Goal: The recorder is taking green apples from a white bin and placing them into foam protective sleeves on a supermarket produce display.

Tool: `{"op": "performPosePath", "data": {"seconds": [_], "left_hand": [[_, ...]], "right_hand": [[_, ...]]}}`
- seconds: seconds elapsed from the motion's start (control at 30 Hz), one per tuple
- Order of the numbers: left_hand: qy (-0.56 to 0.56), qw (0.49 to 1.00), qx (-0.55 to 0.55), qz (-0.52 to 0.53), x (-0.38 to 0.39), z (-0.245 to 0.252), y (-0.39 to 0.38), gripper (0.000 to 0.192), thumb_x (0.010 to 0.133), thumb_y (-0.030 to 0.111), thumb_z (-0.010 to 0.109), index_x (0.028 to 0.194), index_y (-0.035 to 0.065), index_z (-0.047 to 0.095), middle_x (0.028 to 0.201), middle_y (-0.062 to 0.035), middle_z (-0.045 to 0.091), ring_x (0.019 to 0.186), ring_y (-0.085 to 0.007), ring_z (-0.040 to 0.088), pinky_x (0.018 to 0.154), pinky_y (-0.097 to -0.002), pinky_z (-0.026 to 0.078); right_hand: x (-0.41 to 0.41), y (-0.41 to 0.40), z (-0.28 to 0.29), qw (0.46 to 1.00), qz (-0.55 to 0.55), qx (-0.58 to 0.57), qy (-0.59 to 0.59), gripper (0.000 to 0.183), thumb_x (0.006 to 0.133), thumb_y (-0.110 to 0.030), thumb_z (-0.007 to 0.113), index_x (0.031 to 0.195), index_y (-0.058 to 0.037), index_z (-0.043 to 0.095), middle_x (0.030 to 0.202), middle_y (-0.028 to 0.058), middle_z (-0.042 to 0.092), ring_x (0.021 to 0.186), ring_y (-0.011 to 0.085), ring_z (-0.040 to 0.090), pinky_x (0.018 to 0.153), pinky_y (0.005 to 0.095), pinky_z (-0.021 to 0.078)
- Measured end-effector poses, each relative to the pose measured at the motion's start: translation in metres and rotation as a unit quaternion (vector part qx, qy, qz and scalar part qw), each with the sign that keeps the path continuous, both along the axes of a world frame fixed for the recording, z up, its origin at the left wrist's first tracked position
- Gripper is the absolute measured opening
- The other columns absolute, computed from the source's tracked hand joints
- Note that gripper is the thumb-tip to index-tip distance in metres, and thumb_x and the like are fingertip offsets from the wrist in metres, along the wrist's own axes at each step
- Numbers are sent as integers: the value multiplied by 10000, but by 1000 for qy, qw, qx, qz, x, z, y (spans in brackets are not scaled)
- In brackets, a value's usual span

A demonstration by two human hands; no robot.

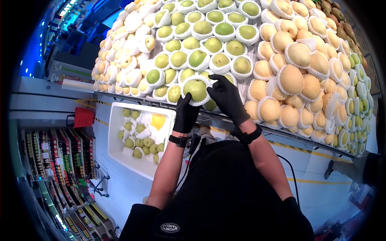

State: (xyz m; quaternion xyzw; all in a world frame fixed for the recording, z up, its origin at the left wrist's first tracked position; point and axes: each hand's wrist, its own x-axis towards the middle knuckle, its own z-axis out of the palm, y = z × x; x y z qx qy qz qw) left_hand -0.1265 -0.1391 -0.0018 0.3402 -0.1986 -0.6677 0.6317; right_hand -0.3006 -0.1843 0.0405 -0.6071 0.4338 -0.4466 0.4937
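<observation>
My left hand (187, 113), in a black glove, holds a green pear in a white foam net (195, 89) at the front edge of the fruit display. My right hand (226, 98), also gloved in black, is just right of that pear with its fingers curled by the net's edge; whether they touch it I cannot tell. Rows of green pears in foam nets (202, 27) lie beyond both hands. Yellow-brown round pears (290, 79), some netted, are heaped to the right. Paler netted fruit (127, 62) is piled on the left.
A white foam box (132, 166) with loose green pears (148, 142) stands below the display at left. Further left are a red shopping basket (83, 117) and shelves of packaged goods (60, 159). Another person's leg and shoe (330, 169) show at far right. A cable hangs beside me.
</observation>
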Motion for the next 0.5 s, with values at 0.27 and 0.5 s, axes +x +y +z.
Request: {"op": "performPosePath", "data": {"seconds": [0.27, 0.5], "left_hand": [[-85, 996, 1, 26, -11, 14, 6, 491, 943, 272, 560, 1354, 89, 365, 1297, -129, 483, 1170, -300, 530, 895, -440, 515], [-68, 997, 14, 45, -12, 20, 9, 504, 936, 270, 553, 1361, 133, 319, 1285, -140, 464, 1165, -319, 526, 867, -491, 532]], "right_hand": [[4, 4, -7, 995, 72, -73, 12, 738, 694, -256, 808, 1292, -10, 454, 1177, 181, 540, 1020, 260, 556, 862, 361, 467], [19, 11, -18, 977, 61, -193, 74, 965, 595, -258, 856, 1358, 5, 327, 1332, 227, 426, 1108, 411, 502, 934, 472, 420]]}}
